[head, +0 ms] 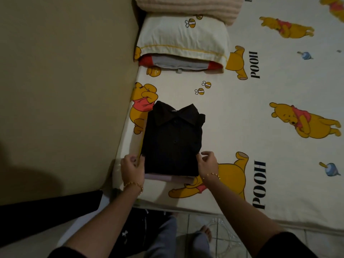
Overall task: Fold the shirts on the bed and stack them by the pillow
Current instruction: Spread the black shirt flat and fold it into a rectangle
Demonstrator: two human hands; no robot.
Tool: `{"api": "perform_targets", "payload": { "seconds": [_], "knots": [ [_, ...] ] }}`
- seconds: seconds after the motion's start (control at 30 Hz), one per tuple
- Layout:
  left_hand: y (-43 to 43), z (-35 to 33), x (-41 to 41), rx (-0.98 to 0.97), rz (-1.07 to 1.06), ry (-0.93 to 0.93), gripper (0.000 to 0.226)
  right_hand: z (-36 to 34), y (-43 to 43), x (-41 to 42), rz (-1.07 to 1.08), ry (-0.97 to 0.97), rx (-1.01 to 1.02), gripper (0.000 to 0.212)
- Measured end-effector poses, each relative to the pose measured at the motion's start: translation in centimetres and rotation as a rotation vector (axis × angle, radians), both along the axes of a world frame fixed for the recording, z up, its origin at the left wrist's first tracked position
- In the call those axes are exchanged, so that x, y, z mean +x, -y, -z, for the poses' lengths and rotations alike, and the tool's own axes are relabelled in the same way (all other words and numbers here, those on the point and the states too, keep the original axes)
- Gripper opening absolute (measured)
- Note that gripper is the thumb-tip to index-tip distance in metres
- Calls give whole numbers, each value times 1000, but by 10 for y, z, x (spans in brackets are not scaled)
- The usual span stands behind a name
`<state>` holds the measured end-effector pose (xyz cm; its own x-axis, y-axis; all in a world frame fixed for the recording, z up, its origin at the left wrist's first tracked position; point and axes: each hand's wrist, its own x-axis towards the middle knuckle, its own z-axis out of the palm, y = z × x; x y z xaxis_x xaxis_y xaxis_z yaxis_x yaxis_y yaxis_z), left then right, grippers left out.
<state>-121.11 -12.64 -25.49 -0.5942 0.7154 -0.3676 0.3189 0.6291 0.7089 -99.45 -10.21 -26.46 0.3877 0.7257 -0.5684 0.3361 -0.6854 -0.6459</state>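
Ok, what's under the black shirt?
A pale pink folded garment lies under the black shirt; only its near edge shows. The rest is covered, so whether more lies beneath cannot be seen.

Logged, off-task items only. I noted an olive wall [65,71] filling the left of the frame and a ribbed beige blanket [186,8] at top centre. A black slab [46,211] sat at lower left, with pale tiled floor [188,223] along the bottom edge.

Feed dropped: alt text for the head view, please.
A folded black collared shirt tops a pale garment on the cartoon-bear sheet, short of the cream pillow; the left grip and right grip, bare hands, hold its near edges.
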Motion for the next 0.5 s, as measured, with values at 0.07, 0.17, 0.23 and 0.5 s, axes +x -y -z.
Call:
{"api": "perform_targets", "payload": {
  "seconds": [0.07,0.17,0.23,0.5],
  "knots": [
    [24,-1,1,29,-42,-11,20,2,16,-2,5,-3,16,30],
    [44,-7,6,51,-85,19,18,1,34,-6,22,-17,52,21],
    [48,-10,9,67,-93,29,21,-2,42,-8,50,-2,70,18],
    [40,-22,19,57,-115,48,22,-2,49,-7,24,56,37,14]
  ]
}}
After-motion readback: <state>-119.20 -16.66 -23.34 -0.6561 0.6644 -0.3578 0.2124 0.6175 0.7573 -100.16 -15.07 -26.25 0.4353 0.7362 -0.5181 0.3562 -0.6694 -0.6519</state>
